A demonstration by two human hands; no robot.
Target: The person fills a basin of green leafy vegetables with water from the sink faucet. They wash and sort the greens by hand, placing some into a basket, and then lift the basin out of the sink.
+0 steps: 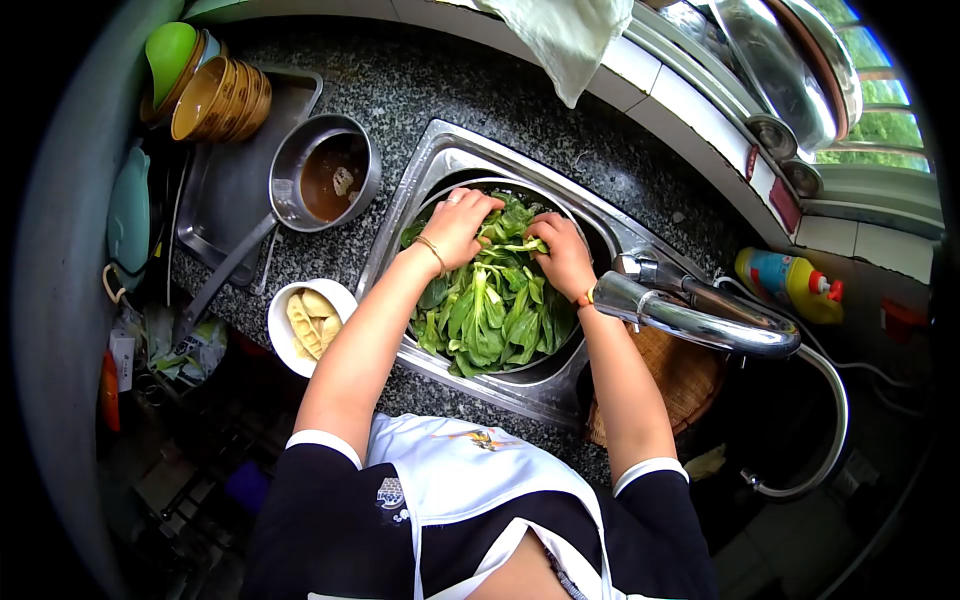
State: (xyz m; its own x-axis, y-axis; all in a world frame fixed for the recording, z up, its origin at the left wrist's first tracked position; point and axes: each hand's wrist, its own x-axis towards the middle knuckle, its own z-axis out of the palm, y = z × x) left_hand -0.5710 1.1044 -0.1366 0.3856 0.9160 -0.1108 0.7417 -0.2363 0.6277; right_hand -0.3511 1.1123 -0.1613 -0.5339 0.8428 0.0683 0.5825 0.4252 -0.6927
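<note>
A heap of leafy greens (490, 310) fills a round metal basin (545, 368) set in the steel sink (432, 140). My left hand (463, 228) is on the upper left of the heap, its fingers bent around some leaves and stems. Across from it, my right hand (562, 255) has its fingers curled on a pale stem that runs between both hands. Leaves partly hide the fingertips of each hand. The lower leaves spread toward me over the basin's near side.
A chrome faucet (700, 315) arches right of the basin, above a woven basket (665, 375). On the left stand a saucepan (283, 180) with brown liquid, a white bowl (278, 330) of dumplings, and stacked brown bowls (225, 100) on a metal tray (215, 190). A yellow bottle (800, 285) stands far right.
</note>
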